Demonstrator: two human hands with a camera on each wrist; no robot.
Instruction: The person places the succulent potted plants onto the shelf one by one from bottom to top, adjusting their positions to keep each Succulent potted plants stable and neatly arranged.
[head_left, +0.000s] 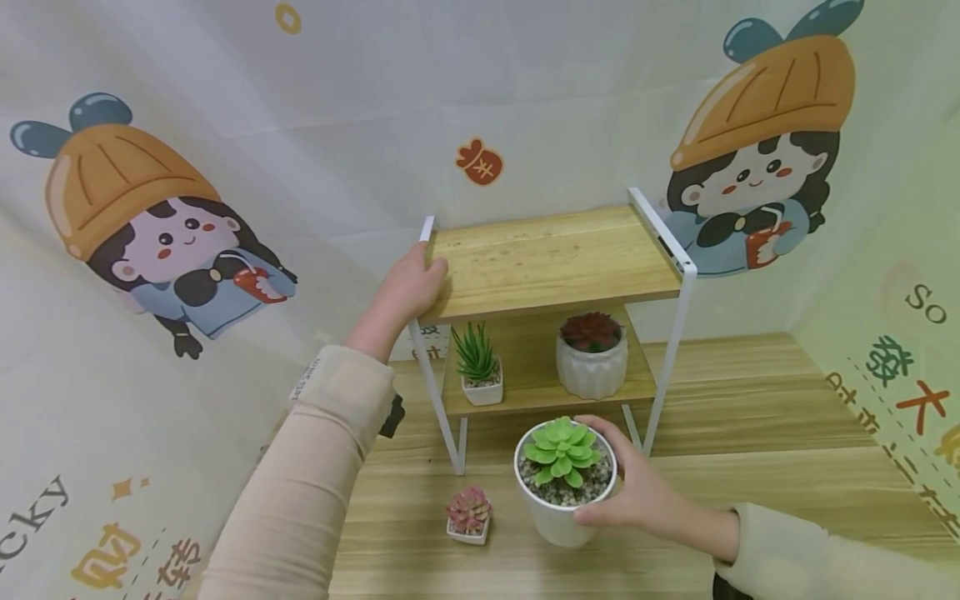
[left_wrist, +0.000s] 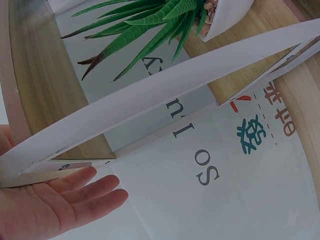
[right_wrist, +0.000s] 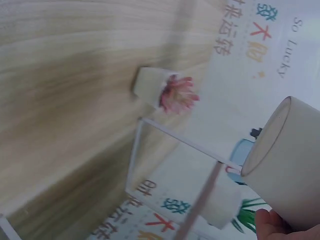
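Observation:
My right hand (head_left: 626,483) holds a round white pot with a green succulent (head_left: 562,454), thumb and fingers around its side. The white pot (right_wrist: 295,165) is raised off the table, its underside showing in the right wrist view. My left hand (head_left: 412,283) grips the left end of the top board of a two-tier wooden shelf (head_left: 555,254) with a white frame, thumb on top; in the left wrist view several fingers (left_wrist: 95,200) extend outside the frame. On the lower tier stand a spiky green plant (head_left: 480,367) and a dark red succulent in a ribbed pot (head_left: 592,367).
A small pink succulent in a white square pot (head_left: 468,517) stands on the wood-grain table (head_left: 750,417), in front of the shelf's left leg. Printed cloth (head_left: 360,125) hangs behind the shelf and at both sides.

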